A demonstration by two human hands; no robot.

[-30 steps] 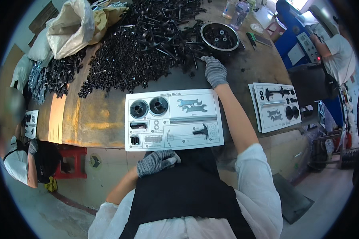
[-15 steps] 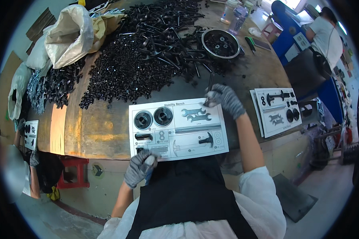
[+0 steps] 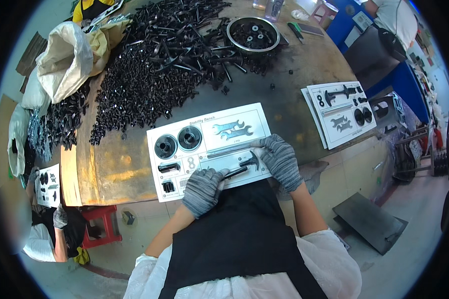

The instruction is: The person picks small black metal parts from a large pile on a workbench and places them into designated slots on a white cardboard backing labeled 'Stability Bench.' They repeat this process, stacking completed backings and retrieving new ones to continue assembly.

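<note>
A white printed card (image 3: 252,115) lies tilted at the bench's near edge. On it are two black round discs with hubs (image 3: 189,138), two silver open-end wrenches (image 3: 233,131), a silver tube (image 3: 229,150), a short black cylinder (image 3: 169,167) and a black T-headed rod (image 3: 250,160). My gloved left hand (image 3: 202,191) is closed over the lower middle of the card, on a second black T-headed rod (image 3: 235,173); the head is hidden under the fingers. My gloved right hand (image 3: 280,160) grips the card's right edge, fingertips at the tube's end.
Heaps of black bolts (image 3: 129,92) and black T-headed rods (image 3: 172,52) cover the far bench. A steel bowl (image 3: 228,36) of washers stands behind. More filled cards (image 3: 318,117) lie right. White sacks (image 3: 60,65) stand left. Another person's gloved hand (image 3: 60,217) holds a card at far left.
My right hand has brought the T-headed rod from the far side down to the card, where my left hand now holds it. The card has turned slightly counterclockwise, and the view has shifted.
</note>
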